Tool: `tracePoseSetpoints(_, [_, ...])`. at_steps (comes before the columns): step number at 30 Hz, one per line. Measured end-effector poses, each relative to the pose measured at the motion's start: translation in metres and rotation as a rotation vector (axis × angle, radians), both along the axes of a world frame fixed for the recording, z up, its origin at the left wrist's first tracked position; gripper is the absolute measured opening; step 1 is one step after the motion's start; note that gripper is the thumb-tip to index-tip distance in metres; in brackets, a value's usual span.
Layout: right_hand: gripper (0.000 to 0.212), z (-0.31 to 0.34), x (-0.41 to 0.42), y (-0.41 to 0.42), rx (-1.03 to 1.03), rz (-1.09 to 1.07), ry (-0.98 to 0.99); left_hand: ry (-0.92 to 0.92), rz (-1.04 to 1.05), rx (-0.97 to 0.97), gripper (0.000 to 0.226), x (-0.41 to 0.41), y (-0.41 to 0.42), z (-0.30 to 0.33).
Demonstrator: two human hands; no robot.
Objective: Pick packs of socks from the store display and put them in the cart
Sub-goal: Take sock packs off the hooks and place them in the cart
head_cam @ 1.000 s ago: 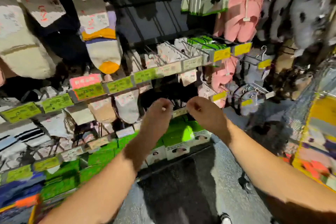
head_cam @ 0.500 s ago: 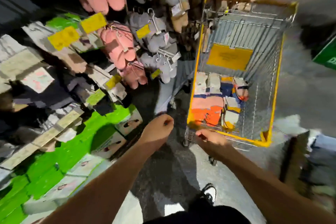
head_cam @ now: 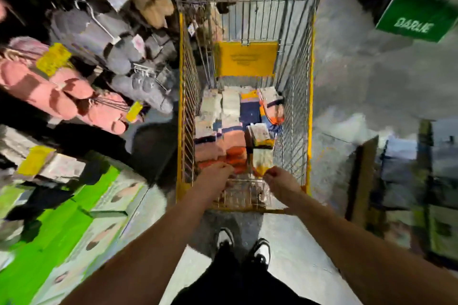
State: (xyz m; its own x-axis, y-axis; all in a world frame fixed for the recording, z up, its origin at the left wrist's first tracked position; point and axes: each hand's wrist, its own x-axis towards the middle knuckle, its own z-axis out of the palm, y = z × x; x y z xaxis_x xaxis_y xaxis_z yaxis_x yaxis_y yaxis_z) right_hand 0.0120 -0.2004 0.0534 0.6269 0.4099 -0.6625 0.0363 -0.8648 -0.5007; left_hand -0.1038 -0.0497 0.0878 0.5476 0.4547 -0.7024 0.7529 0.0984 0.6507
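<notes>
The yellow-rimmed wire cart (head_cam: 309,106) stands straight ahead of me. Several packs of socks (head_cam: 233,131) lie on its floor, in white, navy, pink and orange. Both my arms reach over the cart's near end. My left hand (head_cam: 216,177) hovers above the orange socks with its fingers curled, and I see nothing in it. My right hand (head_cam: 281,182) has its fingertips pinched together at the yellow toe of a white-and-yellow sock pack (head_cam: 261,157). Blur hides whether it holds that pack. The store display (head_cam: 74,96) of hanging pink and grey footwear is on my left.
Green-and-white boxes (head_cam: 74,218) fill the low shelf at lower left. A green sign (head_cam: 418,15) stands at upper right, and dark shelving (head_cam: 409,181) lines the right side. The grey floor (head_cam: 359,69) runs past the cart. My shoes (head_cam: 243,247) are just behind it.
I have turned from the sock pegs on the display to the cart. Both hands left the peg and moved over the cart's near end.
</notes>
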Motion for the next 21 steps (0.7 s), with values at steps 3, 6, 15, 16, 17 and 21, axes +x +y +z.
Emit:
tracePoseSetpoints(3, [0.019, -0.028, 0.020, 0.013, -0.027, -0.158, 0.066, 0.095, 0.040, -0.127, 0.013, 0.038, 0.007, -0.039])
tracePoseSetpoints(6, [0.016, -0.061, 0.034, 0.022, -0.030, -0.362, 0.140, 0.189, 0.033, -0.165, 0.018, 0.077, 0.011, -0.090])
tracePoseSetpoints(15, [0.067, -0.160, 0.080, 0.063, -0.048, -0.773, 0.245, 0.198, 0.176, -0.463, 0.045, 0.138, 0.006, -0.192])
tracePoseSetpoints(16, [0.075, -0.174, 0.087, 0.067, -0.037, -0.797, 0.250, 0.175, 0.171, -0.458, 0.043, 0.144, 0.006, -0.196])
tracePoseSetpoints(17, [0.083, -0.190, 0.091, 0.069, -0.040, -0.810, 0.266, 0.160, 0.157, -0.451, 0.045, 0.146, 0.006, -0.206])
tracePoseSetpoints(21, [0.083, -0.206, 0.103, 0.081, 0.009, -0.878, 0.274, 0.111, 0.225, -0.507, 0.013, 0.147, -0.006, -0.245])
